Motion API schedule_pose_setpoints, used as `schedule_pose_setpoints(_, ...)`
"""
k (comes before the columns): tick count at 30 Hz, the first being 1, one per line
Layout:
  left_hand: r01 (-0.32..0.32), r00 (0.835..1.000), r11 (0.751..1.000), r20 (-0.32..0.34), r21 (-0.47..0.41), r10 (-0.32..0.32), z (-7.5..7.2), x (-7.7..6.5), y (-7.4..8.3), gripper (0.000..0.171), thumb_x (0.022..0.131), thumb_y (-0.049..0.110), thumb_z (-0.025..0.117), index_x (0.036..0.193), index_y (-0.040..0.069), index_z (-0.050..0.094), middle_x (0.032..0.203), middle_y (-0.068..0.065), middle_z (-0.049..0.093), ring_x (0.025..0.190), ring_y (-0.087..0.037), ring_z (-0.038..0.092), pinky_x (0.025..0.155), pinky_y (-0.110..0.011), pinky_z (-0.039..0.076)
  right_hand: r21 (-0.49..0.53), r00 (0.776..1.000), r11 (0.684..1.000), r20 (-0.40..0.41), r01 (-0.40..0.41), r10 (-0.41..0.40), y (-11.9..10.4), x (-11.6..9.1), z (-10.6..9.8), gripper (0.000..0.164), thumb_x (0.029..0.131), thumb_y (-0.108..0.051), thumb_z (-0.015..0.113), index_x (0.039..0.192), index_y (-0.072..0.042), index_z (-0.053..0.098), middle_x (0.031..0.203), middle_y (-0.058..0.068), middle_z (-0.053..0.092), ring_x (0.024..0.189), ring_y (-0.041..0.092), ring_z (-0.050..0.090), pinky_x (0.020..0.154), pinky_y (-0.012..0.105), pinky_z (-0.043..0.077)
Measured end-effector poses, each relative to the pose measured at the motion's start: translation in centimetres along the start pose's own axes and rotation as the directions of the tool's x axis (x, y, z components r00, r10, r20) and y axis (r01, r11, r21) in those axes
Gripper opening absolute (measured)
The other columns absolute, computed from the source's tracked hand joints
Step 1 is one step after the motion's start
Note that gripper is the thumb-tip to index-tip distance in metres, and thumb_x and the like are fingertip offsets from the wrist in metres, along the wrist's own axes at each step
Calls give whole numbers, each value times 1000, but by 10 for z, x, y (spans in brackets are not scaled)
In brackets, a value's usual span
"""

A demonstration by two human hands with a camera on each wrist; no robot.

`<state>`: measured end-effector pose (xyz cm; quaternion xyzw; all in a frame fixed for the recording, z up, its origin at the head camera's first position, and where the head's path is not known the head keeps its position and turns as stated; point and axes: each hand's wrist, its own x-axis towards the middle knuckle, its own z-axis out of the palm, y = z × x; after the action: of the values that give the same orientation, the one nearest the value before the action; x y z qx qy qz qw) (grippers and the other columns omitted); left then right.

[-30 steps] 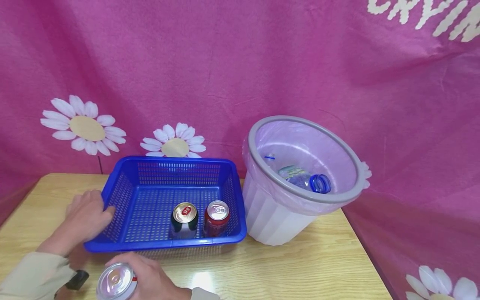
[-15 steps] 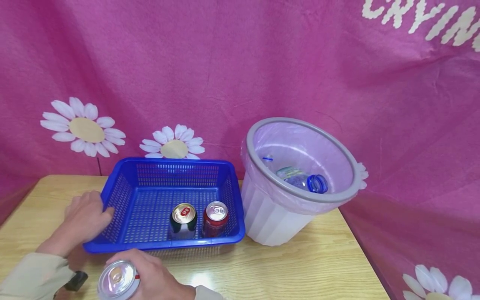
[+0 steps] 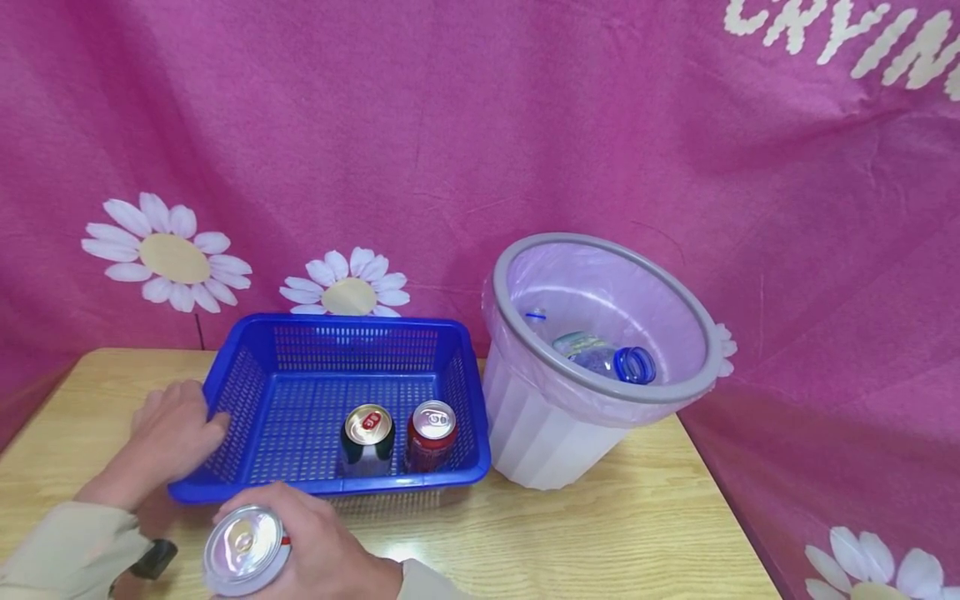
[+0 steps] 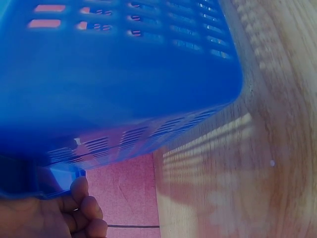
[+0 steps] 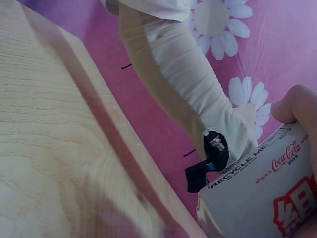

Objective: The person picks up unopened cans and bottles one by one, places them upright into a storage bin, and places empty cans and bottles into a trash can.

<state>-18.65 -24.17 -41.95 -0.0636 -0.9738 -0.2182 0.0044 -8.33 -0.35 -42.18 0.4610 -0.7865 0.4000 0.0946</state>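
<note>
In the head view my left hand (image 3: 167, 435) grips the left rim of a blue plastic basket (image 3: 330, 485), and in the left wrist view its fingers (image 4: 89, 207) curl round that rim. A silver-white drink can (image 3: 246, 546), top facing up, is held in my right hand (image 3: 318, 537) just in front of the basket's near left corner. Red Coca-Cola lettering shows on this can (image 5: 267, 183) in the right wrist view. Two more cans stand inside the basket at its near right: a dark can with a gold top (image 3: 368, 442) and a red can (image 3: 431, 442).
Right of the basket stands a white bin (image 3: 540, 442) with a grey rim and a thin liner. Clear plastic bottles (image 3: 592, 358) lie in it, one with a blue neck. A pink cloth (image 3: 450, 150) with daisies hangs behind the wooden table (image 3: 600, 533).
My right hand has shifted slightly up and to the right with the can, closer to the basket's front edge. The left hand, basket and the two cans inside stay in place.
</note>
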Motion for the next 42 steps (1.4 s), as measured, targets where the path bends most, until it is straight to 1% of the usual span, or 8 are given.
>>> schedule_pose_setpoints(4, -6, 1000, 1000, -9, 0, 6, -1, 1, -1, 41, 97, 22, 54, 106, -18, 49, 89, -23, 48, 85, -39, 44, 68, -40, 31, 54, 1000, 998, 0, -17, 17, -2, 1, -4, 81, 68, -20, 97, 135, -13, 51, 128, 0, 69, 117, -6, 62, 103, 6, 42)
schedule_pose_setpoints(11, -13, 1000, 1000, -15, 1, 13, 0, 2, -2, 41, 96, 22, 54, 104, -17, 49, 89, -24, 49, 86, -40, 44, 70, -41, 32, 31, 999, 999, -36, 14, -13, -5, 7, -10, 82, 65, -22, 99, 133, -12, 52, 125, -1, 70, 113, -7, 63, 100, 5, 44)
schedule_pose_setpoints(17, -2, 1000, 1000, -9, 1, 2, 0, 2, -2, 41, 96, 22, 54, 105, -17, 49, 90, -24, 49, 85, -40, 44, 69, -41, 31, 60, 997, 998, -64, -37, 41, -9, 11, -10, 80, 68, -24, 97, 133, -16, 52, 123, -4, 69, 110, -11, 60, 97, 4, 44)
schedule_pose_setpoints(19, 3, 1000, 1000, -7, -1, -3, 0, 2, -2, 41, 96, 23, 54, 105, -17, 49, 90, -23, 49, 85, -40, 44, 69, -40, 31, 59, 996, 998, -77, -38, 42, -9, 13, -10, 79, 68, -23, 97, 133, -16, 52, 123, -4, 69, 110, -10, 60, 97, 5, 44)
schedule_pose_setpoints(26, 12, 1000, 1000, 5, 1, -12, -1, 1, -2, 42, 96, 23, 54, 107, -17, 49, 92, -25, 50, 87, -41, 44, 70, -42, 32, 14, 987, 1000, -160, -4, 6, -9, 20, -15, 82, 63, -24, 98, 130, -14, 55, 123, -3, 71, 113, -8, 63, 98, 6, 46)
schedule_pose_setpoints(32, 5, 1000, 1000, -4, 2, -5, 1, 2, -3, 41, 96, 24, 55, 105, -16, 50, 92, -26, 51, 87, -42, 45, 70, -43, 33, 46, 983, 999, -181, -28, 36, -10, 26, -22, 83, 63, -22, 99, 132, -15, 54, 126, -2, 71, 116, -7, 62, 99, 8, 46)
schedule_pose_setpoints(37, 5, 1000, 1000, -10, -4, -5, 1, 1, -2, 40, 96, 23, 55, 104, -15, 51, 92, -25, 51, 87, -42, 45, 70, -42, 32, 10, 976, 1000, -217, -17, 18, -7, 32, -27, 80, 64, -22, 98, 130, -14, 53, 124, -1, 71, 115, -2, 65, 99, 8, 47)
schedule_pose_setpoints(42, 1, 1000, 1000, -7, 3, -1, 1, 1, -1, 41, 96, 24, 55, 104, -16, 50, 93, -26, 51, 88, -42, 44, 71, -43, 32, -16, 969, 999, -246, -37, 31, -4, 36, -30, 79, 64, -25, 98, 129, -15, 53, 122, -1, 71, 114, -2, 65, 98, 7, 46)
